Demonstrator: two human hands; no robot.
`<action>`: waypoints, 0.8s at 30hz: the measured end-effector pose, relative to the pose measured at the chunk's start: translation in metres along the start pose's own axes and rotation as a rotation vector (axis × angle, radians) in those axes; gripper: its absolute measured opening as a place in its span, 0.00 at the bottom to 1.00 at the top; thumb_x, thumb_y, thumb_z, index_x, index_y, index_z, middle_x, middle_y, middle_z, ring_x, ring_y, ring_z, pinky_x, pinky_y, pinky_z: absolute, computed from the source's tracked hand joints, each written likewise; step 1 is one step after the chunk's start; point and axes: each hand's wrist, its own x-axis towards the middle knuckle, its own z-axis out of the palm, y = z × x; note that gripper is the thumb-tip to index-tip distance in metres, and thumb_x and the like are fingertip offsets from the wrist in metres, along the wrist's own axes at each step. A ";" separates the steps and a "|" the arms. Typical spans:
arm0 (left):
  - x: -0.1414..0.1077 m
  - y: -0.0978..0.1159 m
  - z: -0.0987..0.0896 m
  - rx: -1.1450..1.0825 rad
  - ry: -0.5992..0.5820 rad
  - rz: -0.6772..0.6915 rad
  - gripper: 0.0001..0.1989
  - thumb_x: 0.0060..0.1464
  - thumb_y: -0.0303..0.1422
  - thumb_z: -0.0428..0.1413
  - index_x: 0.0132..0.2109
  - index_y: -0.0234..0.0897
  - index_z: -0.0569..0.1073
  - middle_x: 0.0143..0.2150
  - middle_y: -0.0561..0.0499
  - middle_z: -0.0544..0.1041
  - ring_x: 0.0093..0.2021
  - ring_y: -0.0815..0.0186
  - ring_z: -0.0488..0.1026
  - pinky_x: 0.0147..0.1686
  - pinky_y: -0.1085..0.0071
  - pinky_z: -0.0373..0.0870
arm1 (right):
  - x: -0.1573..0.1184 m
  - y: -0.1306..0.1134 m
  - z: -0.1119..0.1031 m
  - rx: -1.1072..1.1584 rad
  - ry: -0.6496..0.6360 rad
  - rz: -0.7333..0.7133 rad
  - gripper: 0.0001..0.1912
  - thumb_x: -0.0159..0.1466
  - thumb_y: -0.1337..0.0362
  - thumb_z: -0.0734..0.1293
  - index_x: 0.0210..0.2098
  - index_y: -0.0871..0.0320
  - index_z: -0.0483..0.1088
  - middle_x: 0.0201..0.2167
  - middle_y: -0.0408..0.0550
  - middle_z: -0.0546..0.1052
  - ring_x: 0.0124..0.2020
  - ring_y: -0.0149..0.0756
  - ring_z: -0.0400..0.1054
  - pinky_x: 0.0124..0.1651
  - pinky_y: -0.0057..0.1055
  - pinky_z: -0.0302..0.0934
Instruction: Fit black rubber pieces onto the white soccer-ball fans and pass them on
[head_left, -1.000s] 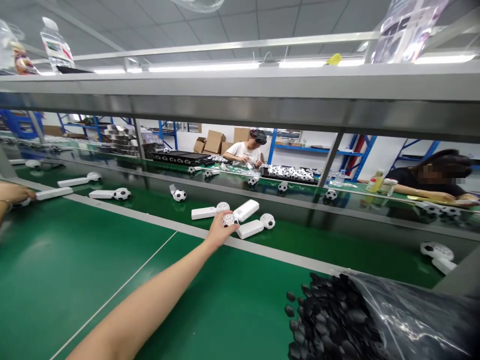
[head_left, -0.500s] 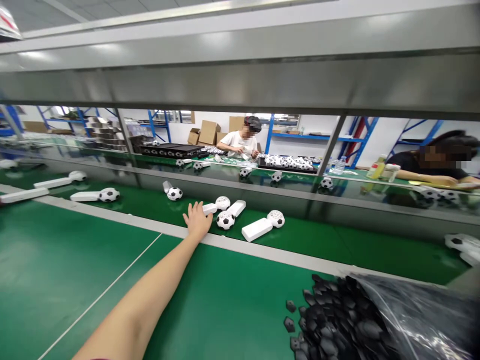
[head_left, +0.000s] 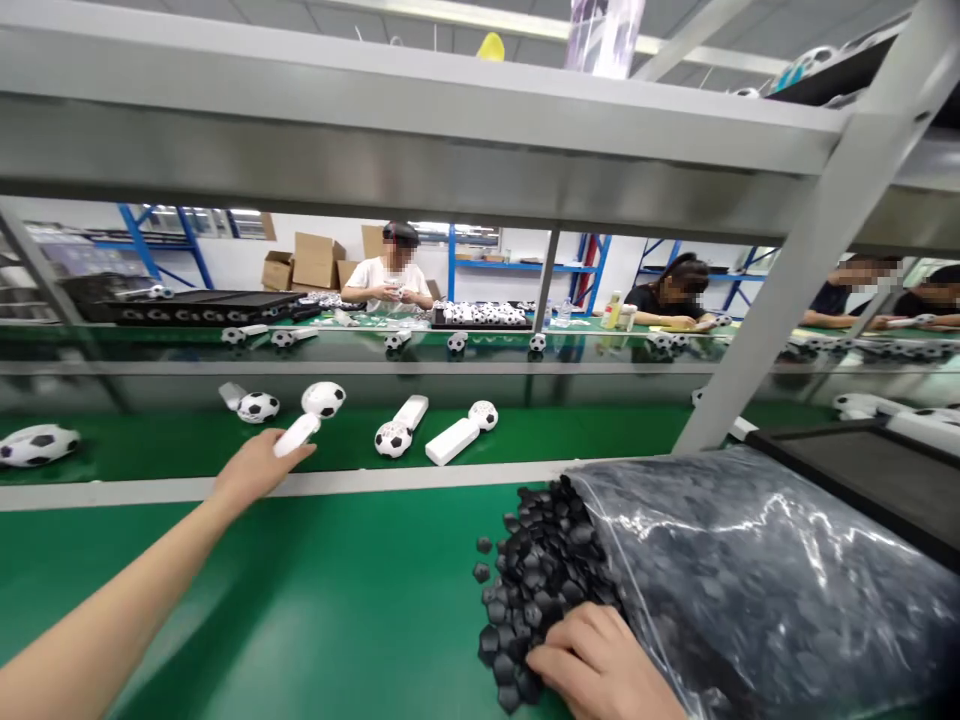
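One soccer-ball-headed wand (head_left: pixel 320 403) is pinched by the left hand (head_left: pixel 259 466) at eight o'clock; right hand (head_left: pixel 600 665) at five, grip unclear, might scatter black pentagonal pieces (head_left: pixel 534 566) by raking

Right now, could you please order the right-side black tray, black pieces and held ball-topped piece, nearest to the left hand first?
1. Ball-topped piece: in the left hand.
2. Black pieces: to its right.
3. Black tray: far right.

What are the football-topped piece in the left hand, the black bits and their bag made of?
Football-topped piece: probably hard plastic, its white handle smooth. Black bits: perhaps plastic or rubber, faintly shiny. Bag: seemingly plastic film, see-through, wrinkled and glinting.
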 end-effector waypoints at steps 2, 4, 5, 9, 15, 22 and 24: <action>-0.030 -0.013 -0.007 -0.041 0.040 0.011 0.32 0.46 0.54 0.45 0.50 0.33 0.61 0.42 0.40 0.72 0.35 0.54 0.72 0.30 0.65 0.67 | 0.002 -0.010 -0.005 0.063 -0.018 0.043 0.11 0.63 0.68 0.57 0.39 0.52 0.68 0.29 0.45 0.73 0.31 0.34 0.65 0.33 0.31 0.60; -0.065 -0.023 -0.010 -0.065 0.079 0.058 0.32 0.45 0.55 0.46 0.50 0.37 0.61 0.44 0.43 0.71 0.38 0.53 0.71 0.33 0.64 0.67 | 0.004 -0.019 -0.009 0.125 -0.082 0.115 0.13 0.62 0.70 0.57 0.42 0.52 0.67 0.31 0.46 0.73 0.33 0.35 0.64 0.35 0.31 0.60; -0.084 -0.026 -0.010 -0.067 0.088 0.098 0.31 0.44 0.55 0.47 0.50 0.39 0.62 0.45 0.44 0.71 0.40 0.53 0.70 0.35 0.64 0.67 | 0.005 -0.023 -0.011 0.153 -0.119 0.149 0.13 0.62 0.71 0.57 0.44 0.52 0.67 0.33 0.46 0.72 0.34 0.35 0.64 0.36 0.31 0.60; -0.155 -0.024 0.001 -0.015 0.018 0.226 0.30 0.45 0.54 0.48 0.52 0.41 0.62 0.48 0.46 0.68 0.46 0.53 0.67 0.42 0.63 0.64 | 0.012 -0.033 -0.016 0.277 -0.215 0.166 0.12 0.63 0.70 0.56 0.41 0.52 0.68 0.36 0.46 0.72 0.37 0.34 0.64 0.41 0.30 0.60; -0.198 0.009 0.009 0.052 -0.224 0.342 0.30 0.44 0.51 0.51 0.54 0.46 0.63 0.46 0.47 0.69 0.44 0.52 0.67 0.38 0.63 0.63 | 0.052 -0.037 -0.023 0.409 -0.181 0.146 0.08 0.62 0.68 0.58 0.37 0.55 0.67 0.34 0.45 0.72 0.37 0.33 0.65 0.42 0.30 0.60; -0.186 0.067 0.026 -0.148 -0.211 0.488 0.31 0.46 0.49 0.50 0.56 0.42 0.59 0.51 0.45 0.64 0.46 0.56 0.68 0.42 0.66 0.64 | 0.098 -0.045 -0.008 0.504 -0.027 0.160 0.04 0.60 0.67 0.62 0.32 0.56 0.69 0.29 0.43 0.71 0.31 0.31 0.65 0.35 0.27 0.60; -0.190 0.076 0.033 -0.143 -0.218 0.514 0.31 0.47 0.50 0.50 0.57 0.44 0.58 0.50 0.46 0.64 0.44 0.55 0.69 0.39 0.65 0.65 | 0.098 -0.047 0.002 0.564 -0.025 0.191 0.04 0.60 0.67 0.62 0.34 0.56 0.68 0.29 0.43 0.71 0.31 0.30 0.65 0.35 0.27 0.60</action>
